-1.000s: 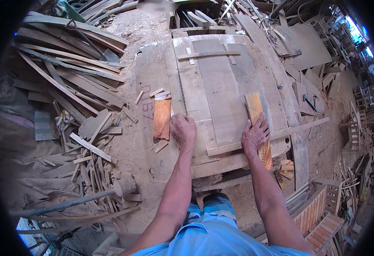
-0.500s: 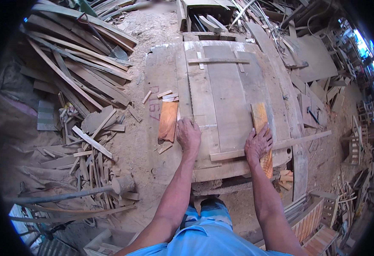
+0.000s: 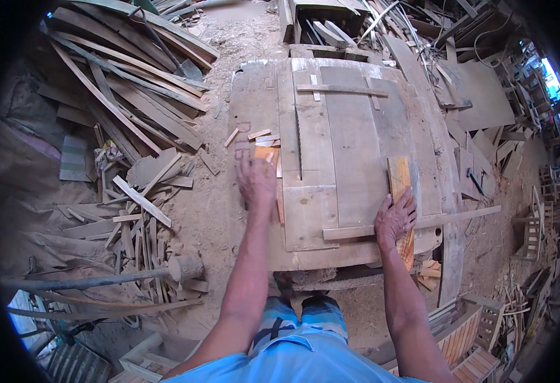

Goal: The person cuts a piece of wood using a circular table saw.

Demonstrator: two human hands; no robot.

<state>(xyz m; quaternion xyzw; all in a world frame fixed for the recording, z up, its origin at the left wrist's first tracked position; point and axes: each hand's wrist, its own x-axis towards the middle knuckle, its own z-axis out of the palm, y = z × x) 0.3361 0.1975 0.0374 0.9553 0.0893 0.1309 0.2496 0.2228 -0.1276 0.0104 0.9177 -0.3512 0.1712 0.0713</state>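
Since a second ago the left hand [image 3: 256, 182] has slid forward along the bench [image 3: 356, 153], so it now covers most of the orange wood piece [image 3: 268, 155] on the left side instead of sitting just behind it. Right hand [image 3: 394, 217] hasn't really moved from where I'm watching.

Counting stuff: two hands, two orange-ish boards. One is that short piece under the left palm, the other is a longer orange plank [image 3: 399, 185] on the right side of the bench, running toward the near edge. About four small offcuts [image 3: 261, 136] lie just beyond the left hand, at the far end of the short board.

Grip-wise: the left hand lies flat, fingers spread a bit, pressing on top of the short piece rather than wrapped around it. The right hand is also flat and open, fingers fanned over the plank and touching the thin batten [image 3: 446, 217] that crosses it.

No real containers here, just a heap of scrap slats [image 3: 127, 108] on the ground to the left.
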